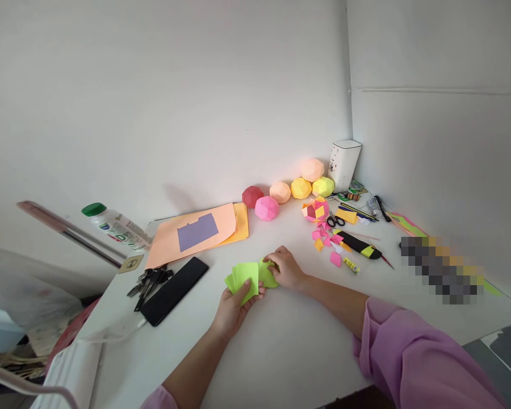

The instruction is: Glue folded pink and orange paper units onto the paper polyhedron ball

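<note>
While the left hand [232, 304] grips the green sheets [247, 278], its thumb lies across the top and its fingers curl beneath — a hold that probably keeps the fanned stack together while leaving several edges exposed. The right hand [287, 270] has its thumb and fingers closed on a green piece [267, 276] just beside the stack; whether that piece is wholly separate from the rest I cannot tell. Both hands are low over the middle of the tabletop [302, 352], where the bare surface seems to give them room.

Behind and to the right, the paper bits [322, 233] lie loose near the scissors [335, 220], the cutter [361, 245] and the yellow tube [351, 264], perhaps set there to be within the right hand's reach. The open ball [315, 209] sits just behind the bits. Toward the wall, the peach ball [313, 170] appears to rest on the orange ball [301, 188] and the yellow ball [323, 186] — the dip between them likely stops it rolling. The phone [174, 291] and the keys [149, 282] lie off to the left, apparently out of the way.
</note>
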Available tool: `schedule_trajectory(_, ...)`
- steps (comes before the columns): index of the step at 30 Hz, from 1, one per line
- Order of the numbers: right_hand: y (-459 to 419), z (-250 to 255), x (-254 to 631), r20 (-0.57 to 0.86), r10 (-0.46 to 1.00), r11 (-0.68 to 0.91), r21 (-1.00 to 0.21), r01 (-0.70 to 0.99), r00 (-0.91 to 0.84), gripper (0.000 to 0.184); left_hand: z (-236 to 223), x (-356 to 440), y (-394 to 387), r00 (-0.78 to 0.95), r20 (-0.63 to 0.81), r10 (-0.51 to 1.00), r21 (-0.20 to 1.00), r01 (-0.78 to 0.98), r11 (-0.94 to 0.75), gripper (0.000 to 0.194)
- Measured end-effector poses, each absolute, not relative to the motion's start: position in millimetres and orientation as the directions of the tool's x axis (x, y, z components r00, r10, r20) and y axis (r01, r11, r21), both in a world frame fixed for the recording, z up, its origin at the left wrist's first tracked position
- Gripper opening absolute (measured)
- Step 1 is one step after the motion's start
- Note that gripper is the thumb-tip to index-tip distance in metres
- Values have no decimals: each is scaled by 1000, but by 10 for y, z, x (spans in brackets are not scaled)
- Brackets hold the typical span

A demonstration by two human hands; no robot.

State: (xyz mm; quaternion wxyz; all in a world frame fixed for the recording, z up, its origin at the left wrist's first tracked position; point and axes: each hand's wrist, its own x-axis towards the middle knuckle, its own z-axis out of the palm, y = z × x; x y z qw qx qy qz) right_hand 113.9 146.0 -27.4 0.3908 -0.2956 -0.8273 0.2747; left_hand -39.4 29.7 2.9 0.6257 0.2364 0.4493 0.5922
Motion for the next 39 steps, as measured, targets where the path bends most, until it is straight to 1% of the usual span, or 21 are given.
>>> schedule_trajectory(5,1456,-283,1128,519,667,724,-620,303,-534,23,40,-391,293,-96,-274,957,834,-519,186,37)
schedule_trajectory(10,1409,-190,1136,590,635,761,-586,276,-499,9,29,-382,287,-74,-253,965,848,-497,184,34)
schedule_trajectory(11,1397,-168,1138,602,625,769,-585,260,-497,9,29,-378,285,-70,-248,966,852,-491,183,35)
schedule_trajectory(15,1372,-102,1145,635,563,801,-578,157,-529,17,45,-359,279,-51,-228,972,869,-461,180,39)
schedule_trajectory(19,1368,-73,1153,664,484,816,-577,20,-570,27,51,-346,273,-37,-215,976,887,-425,180,38)
schedule_trajectory(23,1362,-70,1152,675,460,820,-572,-15,-576,32,26,-341,269,-30,-208,978,895,-408,177,35)
schedule_trajectory(27,1370,-109,1124,683,469,824,-567,-1,-560,31,11,-346,270,-26,-207,978,900,-396,180,36)
schedule_trajectory(32,1383,-142,1112,672,481,826,-563,33,-563,26,34,-365,275,-34,-220,975,896,-403,188,42)
schedule_trajectory(35,1384,-138,1120,659,522,816,-571,93,-542,23,42,-372,276,-50,-241,969,883,-425,198,42)
schedule_trajectory(39,1414,-166,1124,626,613,776,-592,218,-482,22,32,-373,274,-60,-247,967,866,-462,193,37)
